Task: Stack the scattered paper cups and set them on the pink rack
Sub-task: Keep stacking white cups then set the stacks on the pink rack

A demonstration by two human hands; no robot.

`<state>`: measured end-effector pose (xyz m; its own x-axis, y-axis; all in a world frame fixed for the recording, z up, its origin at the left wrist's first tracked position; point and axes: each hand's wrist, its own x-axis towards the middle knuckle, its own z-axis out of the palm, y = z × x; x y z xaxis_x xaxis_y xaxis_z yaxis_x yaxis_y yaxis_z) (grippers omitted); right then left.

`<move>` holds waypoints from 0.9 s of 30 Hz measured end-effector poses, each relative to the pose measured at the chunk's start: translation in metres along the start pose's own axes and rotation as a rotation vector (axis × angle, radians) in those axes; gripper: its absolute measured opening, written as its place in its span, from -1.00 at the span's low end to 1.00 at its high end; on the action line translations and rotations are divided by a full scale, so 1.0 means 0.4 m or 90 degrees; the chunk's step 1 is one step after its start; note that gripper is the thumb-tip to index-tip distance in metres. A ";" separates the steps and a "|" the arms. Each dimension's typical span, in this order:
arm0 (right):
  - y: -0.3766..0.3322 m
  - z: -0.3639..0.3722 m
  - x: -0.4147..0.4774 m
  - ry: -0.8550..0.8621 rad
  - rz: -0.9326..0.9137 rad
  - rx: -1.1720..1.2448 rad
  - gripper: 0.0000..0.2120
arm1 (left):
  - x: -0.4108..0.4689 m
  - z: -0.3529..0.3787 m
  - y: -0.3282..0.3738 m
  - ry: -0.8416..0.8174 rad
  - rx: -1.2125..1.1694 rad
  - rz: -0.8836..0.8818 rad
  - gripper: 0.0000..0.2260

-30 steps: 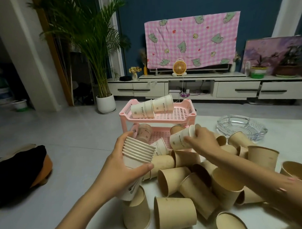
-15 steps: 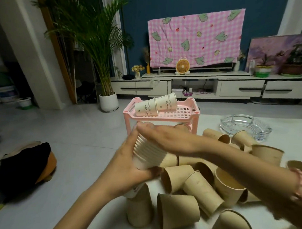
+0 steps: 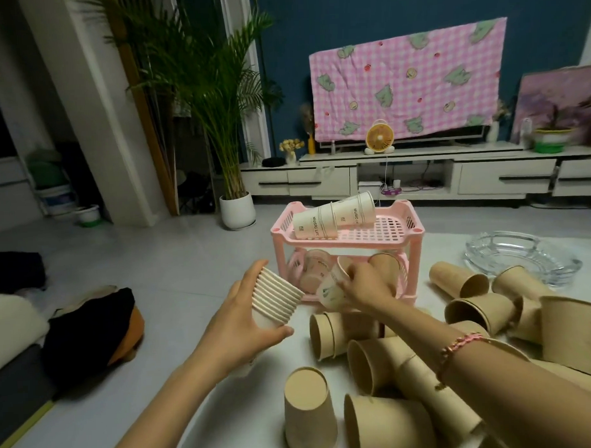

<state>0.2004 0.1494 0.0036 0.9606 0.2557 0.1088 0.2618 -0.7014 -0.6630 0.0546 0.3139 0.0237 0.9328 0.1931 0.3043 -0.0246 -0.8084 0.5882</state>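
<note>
Left hand (image 3: 237, 326): cup stack (image 3: 278, 298); right hand (image 3: 366, 285): cup (image 3: 330, 291)

brown cups (image 3: 309, 414): matt kraft paper | stack of white cups (image 3: 276, 298): smooth paper, faint sheen | single white cup (image 3: 330, 291): same paper | rack (image 3: 371, 234): glossy pink plastic, perforated | ashtray (image 3: 523, 259): clear glass, shines | floor (image 3: 188, 261): smooth tile, soft gloss | cloth (image 3: 406, 86): matt fabric

Two forearms are seen, uncovered from the lower frame edge up to the hands. The left hand (image 3: 244, 322) is shown to the left of the pink rack (image 3: 413, 219), the right hand (image 3: 366, 288) just in front of it. Nearer than the rack and to its right, a pink braided bracelet (image 3: 459, 343) is worn on the right wrist. What look like small darker beads are threaded along it, and a short end hangs below.
</note>
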 end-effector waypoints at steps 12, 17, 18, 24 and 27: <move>-0.178 -0.066 -0.185 -0.142 -0.310 0.099 -0.75 | 0.009 0.051 -0.001 0.007 -0.031 0.062 0.09; -0.219 -0.085 -0.083 -0.005 -0.308 0.176 -0.63 | 0.034 0.026 -0.013 0.044 -0.070 0.060 -0.09; -0.215 -0.095 -0.029 0.096 -0.248 0.190 -0.70 | 0.040 0.020 -0.015 0.047 -0.071 0.056 -0.10; -0.180 -0.079 0.184 0.106 0.044 0.090 -0.44 | 0.063 0.009 -0.007 0.038 -0.092 0.048 -0.07; -0.191 -0.065 0.187 0.190 0.064 0.210 -0.72 | 0.067 0.010 -0.003 0.045 -0.093 0.049 -0.03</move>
<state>0.2546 0.2049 0.0816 0.9772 -0.0395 0.2088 0.1690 -0.4510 -0.8764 0.0813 0.3178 0.0281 0.8991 0.1766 0.4006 -0.1510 -0.7338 0.6624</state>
